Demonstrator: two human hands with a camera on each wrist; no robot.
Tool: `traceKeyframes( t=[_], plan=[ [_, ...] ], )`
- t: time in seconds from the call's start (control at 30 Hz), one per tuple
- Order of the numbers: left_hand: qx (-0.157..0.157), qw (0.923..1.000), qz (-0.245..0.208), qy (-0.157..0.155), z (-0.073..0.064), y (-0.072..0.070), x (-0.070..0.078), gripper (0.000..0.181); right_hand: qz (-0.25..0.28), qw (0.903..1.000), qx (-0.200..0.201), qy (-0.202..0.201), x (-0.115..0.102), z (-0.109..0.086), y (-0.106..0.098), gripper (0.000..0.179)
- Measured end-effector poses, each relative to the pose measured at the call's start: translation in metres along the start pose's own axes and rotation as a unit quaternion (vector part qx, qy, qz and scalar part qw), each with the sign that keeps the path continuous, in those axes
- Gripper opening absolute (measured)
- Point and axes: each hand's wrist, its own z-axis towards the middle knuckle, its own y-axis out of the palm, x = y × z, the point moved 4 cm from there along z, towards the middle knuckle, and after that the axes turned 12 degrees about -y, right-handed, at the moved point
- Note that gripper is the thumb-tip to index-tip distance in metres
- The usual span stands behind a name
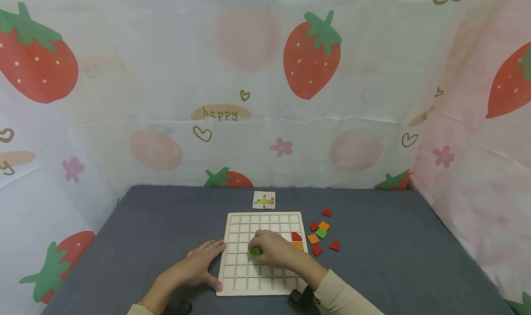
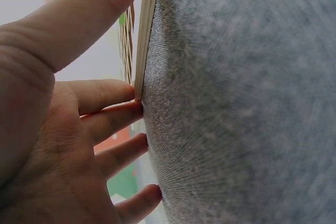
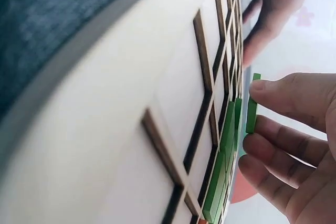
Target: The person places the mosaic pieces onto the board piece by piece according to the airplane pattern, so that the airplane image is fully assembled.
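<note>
My right hand pinches a small green square tile between thumb and fingers, just over the middle of the wooden grid board. In the right wrist view, more green tiles sit in the board's cells below the held one; the head view mostly hides them behind the hand. Toward the board's right edge lie a red quarter-round tile and an orange square tile in cells. My left hand is spread along the board's left edge, thumb and fingertips touching its side.
Right of the board are scattered loose pieces: several red quarter-rounds, orange squares and a green square. A small pattern card lies behind the board. Grey cloth covers the table, with a strawberry-print curtain around it.
</note>
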Motion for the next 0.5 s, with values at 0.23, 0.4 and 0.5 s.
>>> traceKeyframes(
  t=[0.23,0.4,0.5],
  plan=[
    [0.005,0.9999,0.001,-0.014,0.0008,0.0011,-0.0011,0.106,-0.01,0.9998,-0.003,-0.018,-0.0035,0.0003,0.0022,0.014],
    [0.006,0.9999,0.005,-0.01,0.0016,0.0009,-0.001,0.106,-0.021,0.9994,-0.003,-0.026,-0.0049,0.0009,0.0036,0.012],
    [0.006,1.0,0.004,-0.006,0.0009,0.0006,-0.0006,0.106,-0.027,0.9993,-0.003,-0.026,-0.0053,0.0014,0.0036,0.012]
  ],
)
